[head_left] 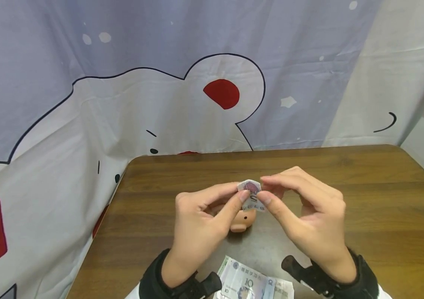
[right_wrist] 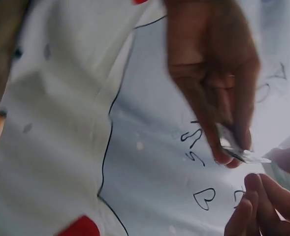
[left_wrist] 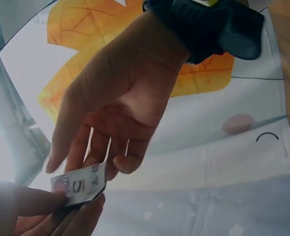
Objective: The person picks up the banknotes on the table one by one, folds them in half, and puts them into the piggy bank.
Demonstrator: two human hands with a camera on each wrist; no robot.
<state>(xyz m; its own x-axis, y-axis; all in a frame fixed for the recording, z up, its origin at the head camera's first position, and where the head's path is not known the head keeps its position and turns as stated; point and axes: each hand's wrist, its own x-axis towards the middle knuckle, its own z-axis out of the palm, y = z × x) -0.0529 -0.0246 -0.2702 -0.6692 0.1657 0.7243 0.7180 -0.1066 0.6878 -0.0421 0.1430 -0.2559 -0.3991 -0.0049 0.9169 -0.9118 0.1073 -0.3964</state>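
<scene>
My left hand pinches a small folded banknote between thumb and fingers. In the left wrist view, the printed face of the folded banknote shows. My right hand is at the note's right edge, its thumb and index finger spread apart. The right wrist view shows a note corner reaching between my right thumb and fingers, without a grip on it. Whether the thumb touches the note I cannot tell. Behind my left hand stands a peach-coloured pig figure, partly hidden.
Flat banknotes, one marked 10, lie overlapping at the near edge of the view, cut off by the frame. The brown wooden table reaches back to a printed curtain. Black straps circle both wrists.
</scene>
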